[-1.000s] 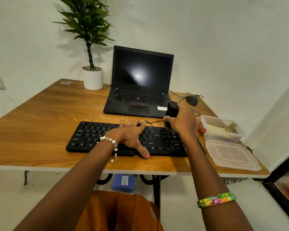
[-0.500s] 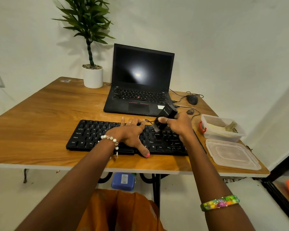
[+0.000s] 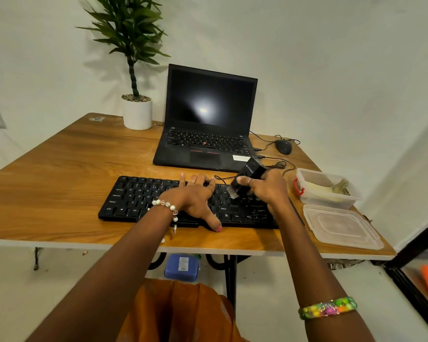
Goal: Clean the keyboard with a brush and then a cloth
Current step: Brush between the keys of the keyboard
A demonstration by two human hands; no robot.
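Observation:
A black keyboard [image 3: 134,198] lies across the near part of the wooden table [image 3: 59,174]. My left hand [image 3: 195,198] rests flat on its middle, fingers spread, thumb at the front edge. My right hand [image 3: 267,191] grips a black brush [image 3: 245,177], tilted with its bristles down on the keys right of centre. A cloth [image 3: 341,187] sits inside an open clear plastic box [image 3: 311,198] to the right of the keyboard.
An open black laptop [image 3: 208,134] stands behind the keyboard. A potted plant [image 3: 137,112] is at the back left, a mouse [image 3: 283,146] with cables at the back right. The box lid [image 3: 341,225] lies near the front right edge.
My right hand has tipped the brush from upright to slanted and lowered its bristles onto the keys, shifting slightly left. My left hand has stayed on the keyboard.

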